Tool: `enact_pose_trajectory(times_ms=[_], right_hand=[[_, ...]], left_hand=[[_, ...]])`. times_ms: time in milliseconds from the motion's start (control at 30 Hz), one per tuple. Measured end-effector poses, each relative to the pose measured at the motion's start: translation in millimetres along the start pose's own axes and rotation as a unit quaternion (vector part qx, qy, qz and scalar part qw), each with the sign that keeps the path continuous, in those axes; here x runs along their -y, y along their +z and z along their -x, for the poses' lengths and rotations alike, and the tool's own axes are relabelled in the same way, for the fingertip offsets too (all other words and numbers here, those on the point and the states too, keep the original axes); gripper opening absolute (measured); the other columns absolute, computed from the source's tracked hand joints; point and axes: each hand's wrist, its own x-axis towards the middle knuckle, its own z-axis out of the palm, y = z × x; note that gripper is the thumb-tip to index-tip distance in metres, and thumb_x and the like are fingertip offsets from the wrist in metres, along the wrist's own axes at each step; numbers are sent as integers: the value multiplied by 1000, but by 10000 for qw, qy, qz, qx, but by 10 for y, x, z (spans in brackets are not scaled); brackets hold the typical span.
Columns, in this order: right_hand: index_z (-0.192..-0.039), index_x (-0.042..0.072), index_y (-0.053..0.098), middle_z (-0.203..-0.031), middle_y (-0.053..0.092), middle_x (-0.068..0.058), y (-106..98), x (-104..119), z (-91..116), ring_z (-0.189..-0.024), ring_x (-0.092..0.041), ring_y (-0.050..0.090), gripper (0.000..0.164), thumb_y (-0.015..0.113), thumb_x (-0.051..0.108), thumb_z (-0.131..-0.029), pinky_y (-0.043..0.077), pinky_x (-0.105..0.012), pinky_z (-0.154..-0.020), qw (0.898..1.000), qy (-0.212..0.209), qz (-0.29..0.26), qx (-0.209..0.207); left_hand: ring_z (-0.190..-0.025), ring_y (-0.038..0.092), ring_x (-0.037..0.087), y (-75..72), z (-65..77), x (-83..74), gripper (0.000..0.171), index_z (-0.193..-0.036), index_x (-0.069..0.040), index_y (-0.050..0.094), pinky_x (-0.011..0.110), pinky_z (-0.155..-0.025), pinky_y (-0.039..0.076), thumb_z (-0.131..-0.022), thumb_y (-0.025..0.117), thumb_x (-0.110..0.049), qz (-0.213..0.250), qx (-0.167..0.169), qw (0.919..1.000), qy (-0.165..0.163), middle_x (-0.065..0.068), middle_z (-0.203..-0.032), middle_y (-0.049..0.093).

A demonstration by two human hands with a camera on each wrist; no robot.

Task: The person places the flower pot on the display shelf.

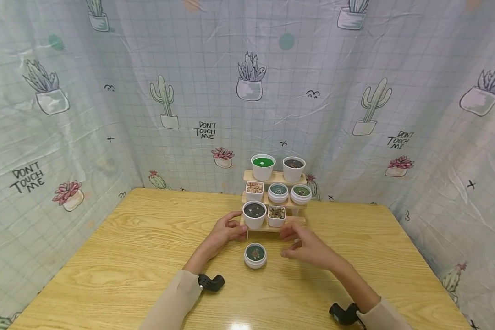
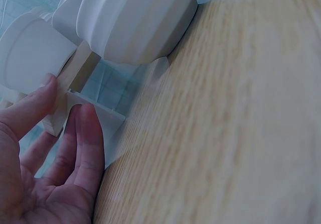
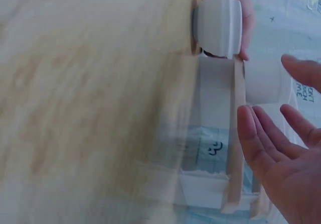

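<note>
A three-tier wooden stand [image 1: 297,205] bears several small white pots. My left hand [image 1: 222,231] is at the left end of its lowest tier, beside a round pot with dark filling [image 1: 254,211]. In the left wrist view, the thumb lies at the edge of the lowest board [image 2: 83,66] and the curled fingers are below, gripping the end. My right hand [image 1: 307,245] is held loosely open at the front right of that tier, its fingertips near a square pot of pebbles [image 1: 277,215]. A low ridged pot with green filling [image 1: 255,255] stands on the table between my hands.
On the middle tier are a square pot of pinkish pebbles [image 1: 254,189] and two low round pots, one blue-grey [image 1: 278,192], one green [image 1: 301,193]. The top tier holds a bright green pot [image 1: 263,167] and a dark one [image 1: 294,168]. A printed curtain [image 1: 198,82] surrounds the wooden table [image 1: 156,229].
</note>
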Motion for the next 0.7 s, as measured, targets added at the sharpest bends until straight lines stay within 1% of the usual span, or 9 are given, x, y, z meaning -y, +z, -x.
enact_pose_trajectory(times_ms=[67,167,233,333,400,500,700], right_hand=[[-135,-2,51,-129,60,-29,36,-20,-10,-118,-43,62,53,79,8,-90,61,-41,-88,9999,-19,-50,159],[-137,0,51,-132,60,-29,88,-48,-44,-119,-41,63,56,80,10,-90,61,-43,-88,9994,-59,-108,328],[-138,-1,50,-133,59,-30,123,-62,-73,-119,-42,63,58,81,10,-89,61,-47,-88,9991,-103,-152,393],[-140,-4,47,-135,57,-32,175,-70,-117,-122,-46,60,63,81,9,-88,61,-48,-89,9982,-136,-254,523],[-143,-6,45,-137,56,-31,212,-67,-146,-124,-47,59,68,82,10,-88,61,-47,-90,9976,-78,-283,625],[-145,-6,43,-140,55,-29,265,-42,-191,-128,-46,57,73,83,12,-87,60,-48,-92,9965,87,-315,772],[-147,-3,43,-142,58,-24,358,10,-289,-129,-40,58,79,86,20,-84,57,-50,-99,9962,183,-148,837]], left_hand=[[-83,72,16,-1,-7,3,66,-155,-1,38,32,-82,63,-97,69,-4,-1,0,10000,-11,2,-93,68],[-82,72,16,-1,-16,6,67,-155,-1,37,32,-81,63,-97,69,-4,0,15,10000,-10,2,-93,68],[-82,72,16,-1,-19,6,67,-156,-2,37,32,-82,63,-97,69,-4,-1,23,10000,-3,2,-93,68],[-83,72,17,-2,-15,4,68,-156,-1,37,33,-82,63,-97,69,-5,-5,37,10000,-8,2,-93,68],[-83,72,17,-3,-11,3,68,-156,-1,36,33,-82,63,-97,69,-5,2,49,10000,-25,2,-93,67],[-82,72,17,-1,-5,-5,68,-156,-1,36,33,-81,63,-97,69,-5,-9,55,10000,-39,2,-93,67],[-82,72,16,0,-9,-9,68,-156,-3,37,33,-81,63,-97,70,-6,-46,58,10000,-34,1,-92,66]])
